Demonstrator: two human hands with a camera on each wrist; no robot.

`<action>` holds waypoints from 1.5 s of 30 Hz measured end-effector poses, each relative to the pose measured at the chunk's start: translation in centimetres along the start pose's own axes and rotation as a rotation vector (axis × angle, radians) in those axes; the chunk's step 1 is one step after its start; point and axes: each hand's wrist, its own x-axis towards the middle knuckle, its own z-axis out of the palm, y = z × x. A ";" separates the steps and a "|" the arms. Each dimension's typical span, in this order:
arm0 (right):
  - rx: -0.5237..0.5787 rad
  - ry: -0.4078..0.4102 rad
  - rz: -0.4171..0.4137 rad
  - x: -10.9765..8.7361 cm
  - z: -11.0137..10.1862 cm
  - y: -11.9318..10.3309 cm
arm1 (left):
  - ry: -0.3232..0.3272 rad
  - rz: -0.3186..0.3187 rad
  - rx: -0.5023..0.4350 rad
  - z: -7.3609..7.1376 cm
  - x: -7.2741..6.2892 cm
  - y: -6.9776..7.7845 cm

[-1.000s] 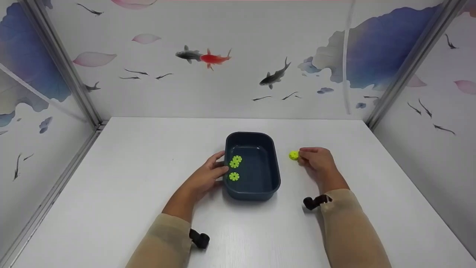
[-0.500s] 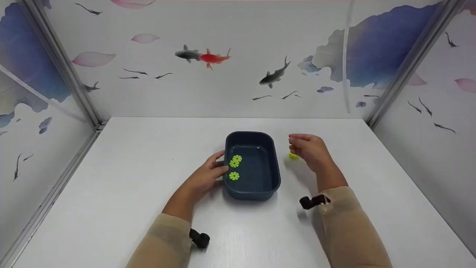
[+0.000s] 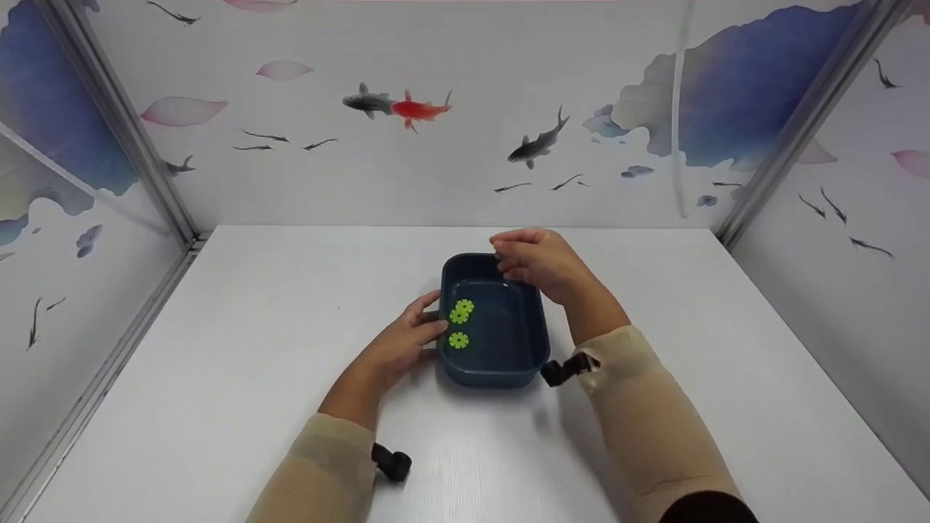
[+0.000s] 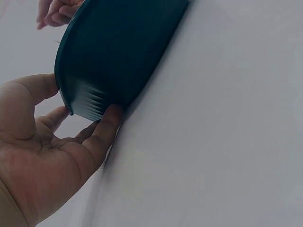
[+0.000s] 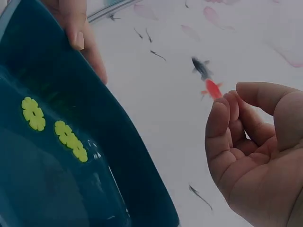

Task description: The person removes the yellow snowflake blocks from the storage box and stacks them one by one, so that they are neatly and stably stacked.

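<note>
A dark blue rectangular plastic box (image 3: 494, 376) stands on the white table. My left hand (image 3: 396, 345) grips its left wall, with the thumb at the rim; the left wrist view shows fingers (image 4: 111, 125) against the outside. Three yellow-green notched discs lie in the box along its left side: a lone disc (image 3: 458, 340) and an overlapping pair (image 3: 459, 316). Over the far right corner of the box hovers my right hand (image 3: 541, 263), fingers loosely bent. The right wrist view shows nothing between the thumb and fingertips. The disc outside the box is hidden behind my right arm.
A white tabletop (image 3: 240, 378) surrounds the box. White panels (image 3: 465, 174) printed with fish and petals stand behind and at both sides, joined by metal posts. A small black device (image 3: 392, 463) sits at each wrist.
My right hand has left the yellow-green disc on the table, risen, and moved left over the box. My left hand and the discs in the box have stayed put.
</note>
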 end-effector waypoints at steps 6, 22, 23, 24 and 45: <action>-0.092 -0.118 0.093 2.9 1.9 0.4 | -0.009 0.014 -0.012 -0.2 0.2 0.1; -0.444 -0.183 0.173 6.3 2.8 3.9 | -0.036 0.031 -0.015 0.0 0.1 0.0; -0.475 -0.185 0.167 6.4 2.8 4.1 | -0.037 0.032 -0.012 0.0 0.1 0.0; -0.506 -0.187 0.162 6.5 2.8 4.2 | -0.036 0.031 -0.010 0.0 0.1 0.0; -0.827 -0.335 0.173 6.6 3.1 5.4 | -0.020 0.012 0.009 -0.1 0.0 0.1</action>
